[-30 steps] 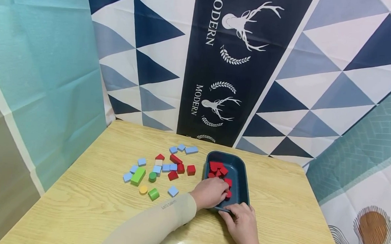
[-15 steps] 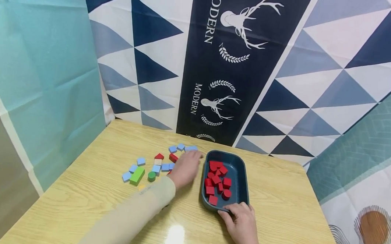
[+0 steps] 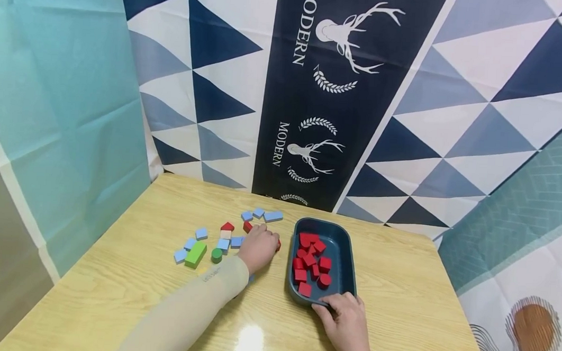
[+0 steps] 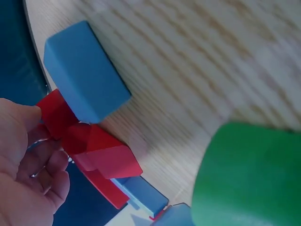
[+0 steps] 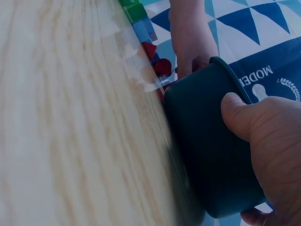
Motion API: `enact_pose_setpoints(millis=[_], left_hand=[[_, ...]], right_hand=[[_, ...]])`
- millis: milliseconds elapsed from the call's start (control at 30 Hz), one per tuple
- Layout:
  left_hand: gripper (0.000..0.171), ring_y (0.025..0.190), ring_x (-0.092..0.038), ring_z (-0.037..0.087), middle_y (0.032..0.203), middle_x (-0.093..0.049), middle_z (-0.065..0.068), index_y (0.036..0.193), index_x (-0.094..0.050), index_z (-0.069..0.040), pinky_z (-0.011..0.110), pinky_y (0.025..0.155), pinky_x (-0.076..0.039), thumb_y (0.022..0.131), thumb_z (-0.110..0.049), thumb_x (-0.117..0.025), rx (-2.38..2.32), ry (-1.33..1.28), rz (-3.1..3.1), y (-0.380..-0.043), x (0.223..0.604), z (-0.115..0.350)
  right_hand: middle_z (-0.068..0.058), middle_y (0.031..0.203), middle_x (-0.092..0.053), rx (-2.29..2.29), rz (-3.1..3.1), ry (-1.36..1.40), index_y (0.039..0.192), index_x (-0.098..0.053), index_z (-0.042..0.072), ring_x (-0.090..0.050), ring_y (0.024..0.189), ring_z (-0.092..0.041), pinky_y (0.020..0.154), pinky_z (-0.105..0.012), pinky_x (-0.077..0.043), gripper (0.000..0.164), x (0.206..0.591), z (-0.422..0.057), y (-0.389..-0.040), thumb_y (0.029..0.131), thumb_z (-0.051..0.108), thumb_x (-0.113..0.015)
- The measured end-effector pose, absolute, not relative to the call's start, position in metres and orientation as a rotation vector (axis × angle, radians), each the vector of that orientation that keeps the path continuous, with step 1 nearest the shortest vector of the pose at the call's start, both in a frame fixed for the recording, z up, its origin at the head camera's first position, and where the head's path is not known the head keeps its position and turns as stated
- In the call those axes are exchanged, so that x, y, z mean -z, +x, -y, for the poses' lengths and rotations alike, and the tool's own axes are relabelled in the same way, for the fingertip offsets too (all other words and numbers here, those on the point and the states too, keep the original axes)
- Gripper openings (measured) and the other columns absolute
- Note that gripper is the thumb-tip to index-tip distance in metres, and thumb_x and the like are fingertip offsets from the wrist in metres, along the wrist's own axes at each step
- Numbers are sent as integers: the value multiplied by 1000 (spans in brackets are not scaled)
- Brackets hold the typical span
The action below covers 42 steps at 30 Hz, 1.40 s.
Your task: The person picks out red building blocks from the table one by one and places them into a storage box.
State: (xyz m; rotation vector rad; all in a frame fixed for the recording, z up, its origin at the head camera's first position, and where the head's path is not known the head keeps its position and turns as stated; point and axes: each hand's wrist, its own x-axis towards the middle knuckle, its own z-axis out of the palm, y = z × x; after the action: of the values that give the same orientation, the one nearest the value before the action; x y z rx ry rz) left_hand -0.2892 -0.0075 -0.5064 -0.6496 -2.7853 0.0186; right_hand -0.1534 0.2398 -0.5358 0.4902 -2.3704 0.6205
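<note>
My left hand (image 3: 260,247) reaches over the scattered blocks to the left of the dark blue tray. In the left wrist view, its thumb and fingers are at a red block (image 4: 57,114), pinching it. More red blocks (image 4: 113,153) and a blue block (image 4: 84,70) lie right beside it. The near rim of the tray (image 3: 353,259) is gripped by my right hand (image 3: 347,325), thumb against the outer wall in the right wrist view. Several red blocks (image 3: 309,260), among them cubes and a cylinder, lie inside the tray, mostly along its left side.
Left of the tray, a light green block (image 3: 195,255), a green cylinder (image 3: 217,255) and several light blue blocks (image 3: 272,216) lie on the wooden table (image 3: 398,309). A patterned cloth (image 3: 227,109) hangs behind the table's far edge.
My left hand has left the tray and moved left to the loose blocks, first high over them, then lower at a red one. My right hand stays on the rim.
</note>
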Motion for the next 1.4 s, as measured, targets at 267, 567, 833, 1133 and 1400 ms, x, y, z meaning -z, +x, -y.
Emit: enact_pose_setpoints(millis=[267, 567, 833, 1133, 1400], left_hand=[[11, 90, -59, 19, 88, -74, -3, 94, -74, -20, 34, 83, -44, 95, -26, -64, -91, -683, 2765, -288, 500, 5], [17, 88, -62, 22, 75, -70, -1, 86, -69, -16, 37, 82, -48, 91, -31, -67, 3, -662, 2776, -289, 497, 9], [23, 81, -57, 18, 81, -67, -5, 95, -67, -18, 35, 75, -50, 94, -40, -62, 388, -509, 2710, -296, 457, -4], [33, 93, -62, 13, 109, -69, -1, 120, -61, -19, 30, 83, -56, 96, -41, -61, 510, -658, 2832, -291, 440, -54], [22, 83, -67, 17, 102, -70, 3, 111, -62, -15, 34, 68, -59, 98, -32, -59, 40, -594, 2839, -293, 474, -67]], right_hand=[[24, 74, -65, -630, 2387, 472, 77, -72, 29, -42, 71, 1, 80, -38, -33, 21, 535, -240, -152, 69, 23, -89], [26, 74, -64, -631, 2394, 481, 77, -71, 30, -41, 71, 3, 77, -34, -31, 22, 537, -238, -151, 69, 24, -90], [25, 74, -64, -623, 2387, 471, 77, -71, 29, -40, 70, 3, 76, -33, -31, 22, 537, -239, -151, 68, 23, -90], [24, 74, -64, -601, 2374, 485, 77, -71, 29, -42, 71, 3, 75, -34, -33, 22, 537, -238, -152, 67, 24, -90], [26, 74, -63, -593, 2385, 466, 77, -71, 31, -42, 71, 3, 76, -33, -32, 23, 537, -239, -151, 67, 25, -91]])
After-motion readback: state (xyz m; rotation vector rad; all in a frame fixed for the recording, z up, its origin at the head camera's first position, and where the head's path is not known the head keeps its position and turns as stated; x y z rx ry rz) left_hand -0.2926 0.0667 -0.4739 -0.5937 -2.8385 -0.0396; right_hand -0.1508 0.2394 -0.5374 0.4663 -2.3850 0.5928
